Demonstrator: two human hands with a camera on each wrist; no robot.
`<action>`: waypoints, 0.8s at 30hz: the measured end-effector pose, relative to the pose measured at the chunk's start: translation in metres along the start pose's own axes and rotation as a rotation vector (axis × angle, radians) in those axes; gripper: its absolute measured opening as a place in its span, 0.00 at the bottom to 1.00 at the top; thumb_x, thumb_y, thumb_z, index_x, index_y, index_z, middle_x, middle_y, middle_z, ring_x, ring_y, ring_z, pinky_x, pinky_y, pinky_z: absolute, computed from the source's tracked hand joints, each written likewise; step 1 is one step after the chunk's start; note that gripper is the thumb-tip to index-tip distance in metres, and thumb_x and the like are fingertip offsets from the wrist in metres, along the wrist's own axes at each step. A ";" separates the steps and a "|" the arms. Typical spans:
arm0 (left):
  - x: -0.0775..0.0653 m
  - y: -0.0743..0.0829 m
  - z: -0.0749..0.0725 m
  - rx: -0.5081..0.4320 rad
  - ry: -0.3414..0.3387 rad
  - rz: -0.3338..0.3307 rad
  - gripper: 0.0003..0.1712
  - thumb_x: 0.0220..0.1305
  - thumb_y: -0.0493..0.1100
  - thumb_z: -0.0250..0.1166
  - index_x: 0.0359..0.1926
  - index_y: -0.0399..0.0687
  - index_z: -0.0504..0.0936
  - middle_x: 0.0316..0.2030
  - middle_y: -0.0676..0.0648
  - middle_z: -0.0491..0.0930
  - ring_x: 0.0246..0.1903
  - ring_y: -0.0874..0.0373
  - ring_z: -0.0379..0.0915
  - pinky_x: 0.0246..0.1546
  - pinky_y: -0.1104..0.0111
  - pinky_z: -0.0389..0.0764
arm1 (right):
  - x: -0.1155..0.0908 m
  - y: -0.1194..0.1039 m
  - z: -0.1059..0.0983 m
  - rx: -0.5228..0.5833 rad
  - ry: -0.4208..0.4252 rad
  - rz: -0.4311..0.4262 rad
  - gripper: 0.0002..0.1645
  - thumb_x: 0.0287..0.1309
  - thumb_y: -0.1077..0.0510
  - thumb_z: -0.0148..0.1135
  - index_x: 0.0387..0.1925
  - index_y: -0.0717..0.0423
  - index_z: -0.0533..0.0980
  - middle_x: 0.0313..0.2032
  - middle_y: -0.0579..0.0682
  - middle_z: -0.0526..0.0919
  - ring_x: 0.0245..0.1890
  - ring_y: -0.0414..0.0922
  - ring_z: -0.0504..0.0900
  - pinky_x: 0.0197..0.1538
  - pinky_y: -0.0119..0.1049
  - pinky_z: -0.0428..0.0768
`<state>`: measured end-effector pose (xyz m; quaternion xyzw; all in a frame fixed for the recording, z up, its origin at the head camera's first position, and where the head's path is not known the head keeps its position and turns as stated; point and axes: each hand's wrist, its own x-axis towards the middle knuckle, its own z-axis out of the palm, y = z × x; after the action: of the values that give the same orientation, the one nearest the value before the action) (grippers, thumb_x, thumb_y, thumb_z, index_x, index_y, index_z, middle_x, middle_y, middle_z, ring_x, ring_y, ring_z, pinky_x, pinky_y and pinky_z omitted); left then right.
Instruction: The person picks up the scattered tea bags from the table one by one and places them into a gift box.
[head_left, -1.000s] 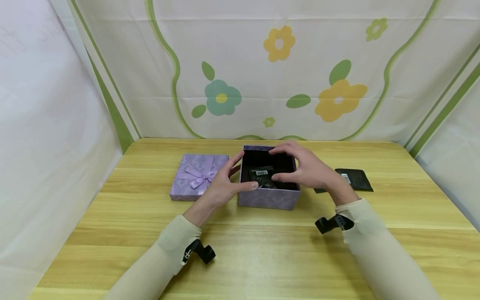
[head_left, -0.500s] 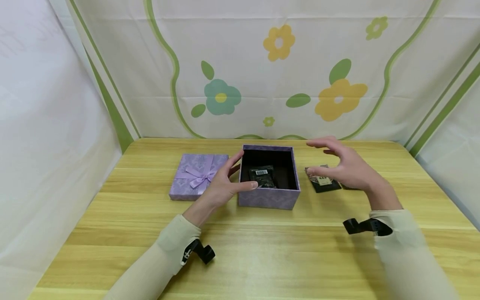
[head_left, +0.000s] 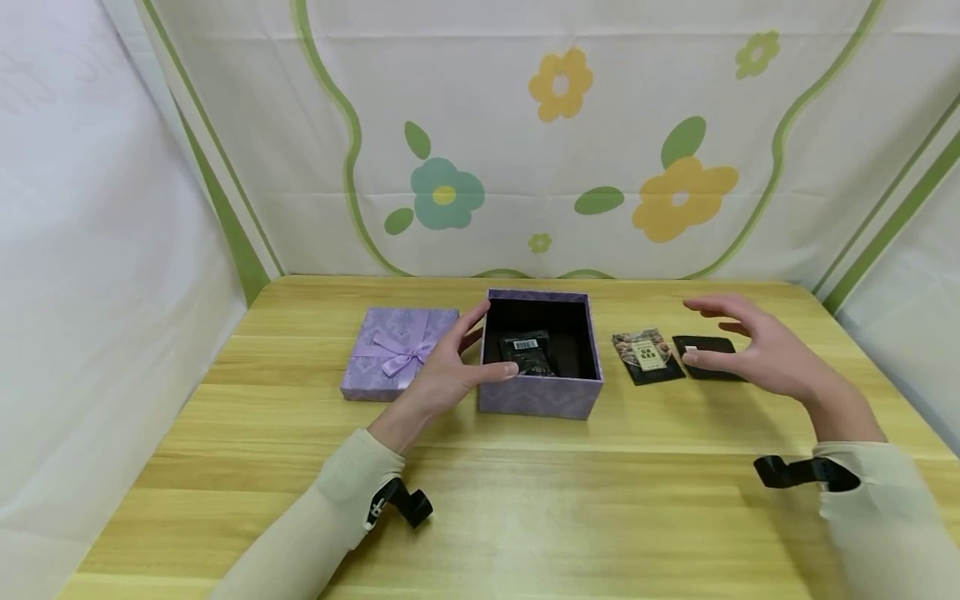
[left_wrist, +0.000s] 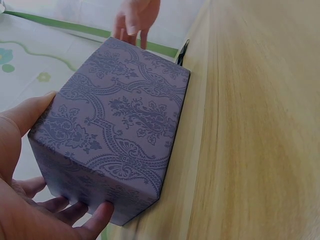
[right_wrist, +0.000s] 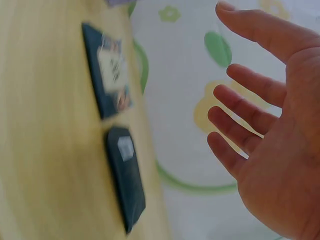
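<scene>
A purple patterned gift box (head_left: 540, 397) stands without its lid on the table. My left hand (head_left: 446, 375) holds its left side, the thumb over the front rim and the fingers against the side wall. Inside the box lies a black packet (head_left: 529, 354) with a barcode label. My right hand (head_left: 772, 354) hovers with fingers spread and nothing in it, above a black packet (head_left: 708, 367) with a small white label. Left of that lies another packet (head_left: 648, 357) with a printed picture and a pale label. In the right wrist view both packets lie apart from the right hand (right_wrist: 285, 125).
The purple lid (head_left: 397, 354) with a ribbon bow lies left of the box, close to my left hand. Wood-grain table (head_left: 525, 500) spreads in front. A white curtain (head_left: 480, 108) with flowers hangs behind the table's back edge.
My right hand has left the box and moved right, over the far packet, with nothing in its fingers. The picture packet now shows fully. My left hand has stayed on the box.
</scene>
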<state>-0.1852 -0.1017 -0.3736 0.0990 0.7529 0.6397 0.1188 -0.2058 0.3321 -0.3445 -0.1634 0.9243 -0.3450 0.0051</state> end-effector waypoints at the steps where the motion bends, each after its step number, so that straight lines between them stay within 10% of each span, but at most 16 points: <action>1: 0.000 0.000 0.000 0.002 0.002 0.000 0.59 0.62 0.45 0.79 0.84 0.73 0.54 0.85 0.59 0.50 0.84 0.47 0.48 0.80 0.41 0.60 | -0.001 0.005 -0.002 -0.001 -0.008 0.014 0.44 0.63 0.51 0.77 0.77 0.41 0.69 0.74 0.47 0.68 0.70 0.47 0.67 0.65 0.24 0.64; 7: 0.001 0.001 0.000 -0.001 0.003 0.000 0.59 0.62 0.44 0.79 0.85 0.71 0.54 0.85 0.59 0.50 0.84 0.47 0.48 0.80 0.42 0.60 | -0.008 0.030 -0.011 0.001 -0.056 0.070 0.51 0.61 0.52 0.78 0.81 0.48 0.62 0.78 0.58 0.62 0.74 0.64 0.61 0.69 0.67 0.62; 24: 0.002 -0.002 0.000 -0.009 0.003 0.002 0.59 0.61 0.44 0.79 0.85 0.69 0.55 0.84 0.59 0.51 0.84 0.47 0.49 0.80 0.42 0.60 | -0.010 0.063 -0.016 0.013 -0.197 0.120 0.64 0.58 0.50 0.80 0.86 0.53 0.50 0.82 0.68 0.51 0.76 0.74 0.52 0.69 0.77 0.57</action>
<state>-0.1869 -0.1012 -0.3761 0.0981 0.7503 0.6432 0.1175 -0.2169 0.3903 -0.3741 -0.1410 0.9251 -0.3324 0.1174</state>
